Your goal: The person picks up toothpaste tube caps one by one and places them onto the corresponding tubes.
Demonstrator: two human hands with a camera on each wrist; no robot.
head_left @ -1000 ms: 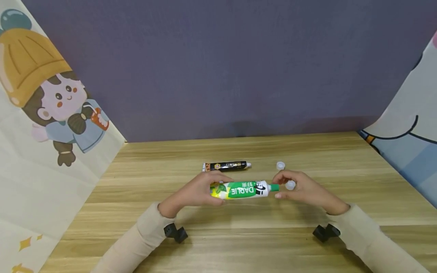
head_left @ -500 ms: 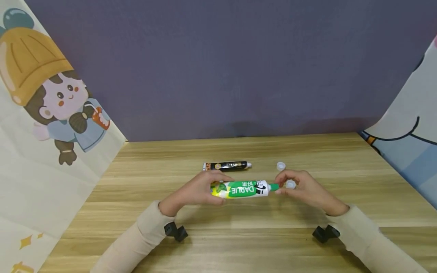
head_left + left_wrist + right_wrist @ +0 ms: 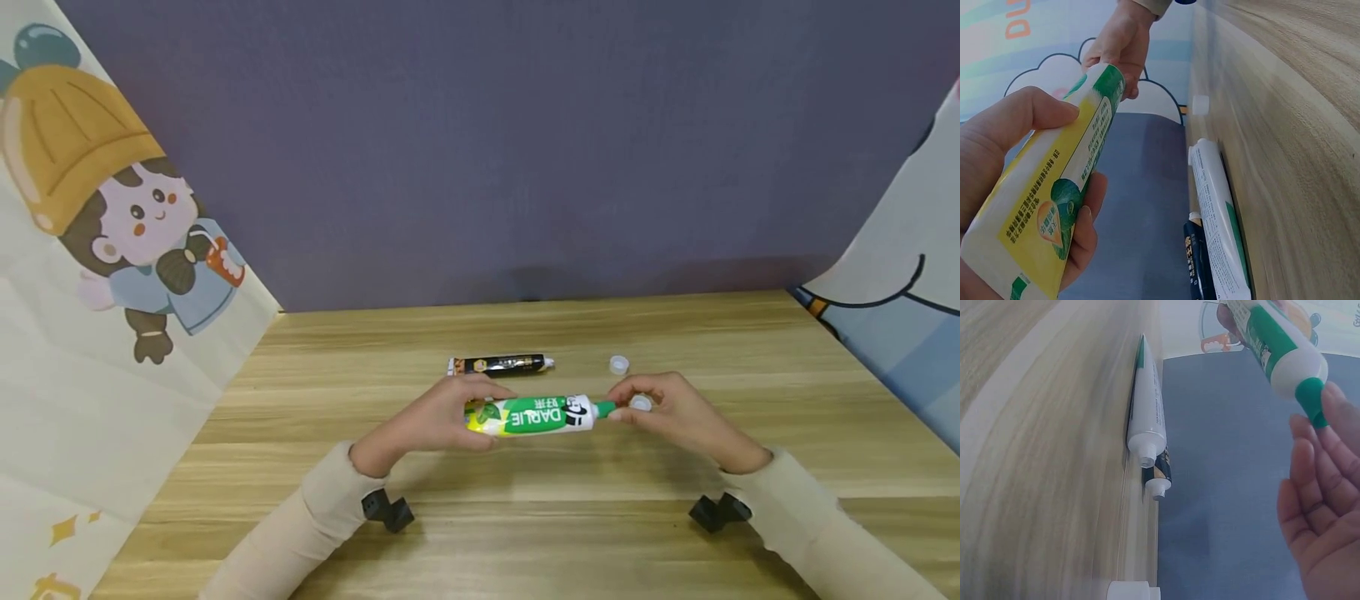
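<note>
My left hand (image 3: 442, 414) grips a green, white and yellow toothpaste tube (image 3: 536, 415), held level above the table with its capped end to the right. A green cap (image 3: 604, 409) sits at that end, slightly tilted, and the thumb and fingers of my right hand (image 3: 671, 414) pinch it. In the right wrist view the green cap (image 3: 1312, 400) is against the tube's white shoulder. Below lies a white and green toothpaste tube (image 3: 1147, 406) with a bare nozzle, mostly hidden in the head view. Beside it is a black toothpaste tube (image 3: 502, 365), also uncapped.
Two white caps lie on the wooden table (image 3: 525, 533): one white cap (image 3: 618, 364) farther back, another white cap (image 3: 640, 403) just behind my right fingers. A dark panel (image 3: 510, 167) stands along the back edge. Printed cloths hang at both sides.
My right thumb and fingers were apart around the green cap a second ago; they have closed onto it. The left hand and its tube have barely moved.
</note>
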